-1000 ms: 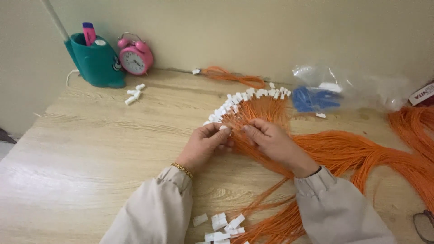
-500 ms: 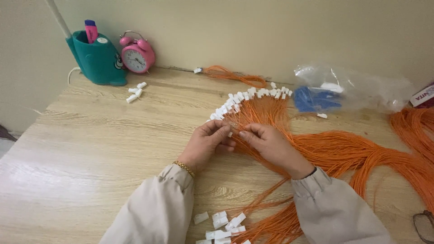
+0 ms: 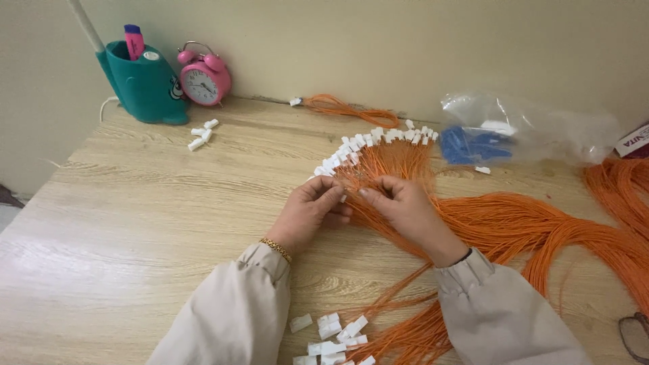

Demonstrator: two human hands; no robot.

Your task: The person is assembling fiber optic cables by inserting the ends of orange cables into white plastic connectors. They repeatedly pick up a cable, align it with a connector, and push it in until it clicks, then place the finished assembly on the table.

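Note:
My left hand (image 3: pixel 309 211) and my right hand (image 3: pixel 404 211) meet over a fan of thin orange wires (image 3: pixel 514 230) on a light wooden table (image 3: pixel 135 236). The left fingertips pinch a small white plastic connector (image 3: pixel 343 198). The right fingers pinch an orange wire end just beside it. A curved row of white connectors (image 3: pixel 368 143) caps the wire ends just beyond my hands. Loose white connectors (image 3: pixel 331 332) lie near my left sleeve at the table's front edge.
A teal holder (image 3: pixel 143 84) and a pink alarm clock (image 3: pixel 203 78) stand at the back left by the wall. Two white connectors (image 3: pixel 203 133) lie in front of them. A clear plastic bag with blue parts (image 3: pixel 500 135) sits at the back right. More orange wires (image 3: pixel 622 196) trail right.
My hands have stayed at the same spot over the wires; only the fingers have shifted slightly around the connector and wire end.

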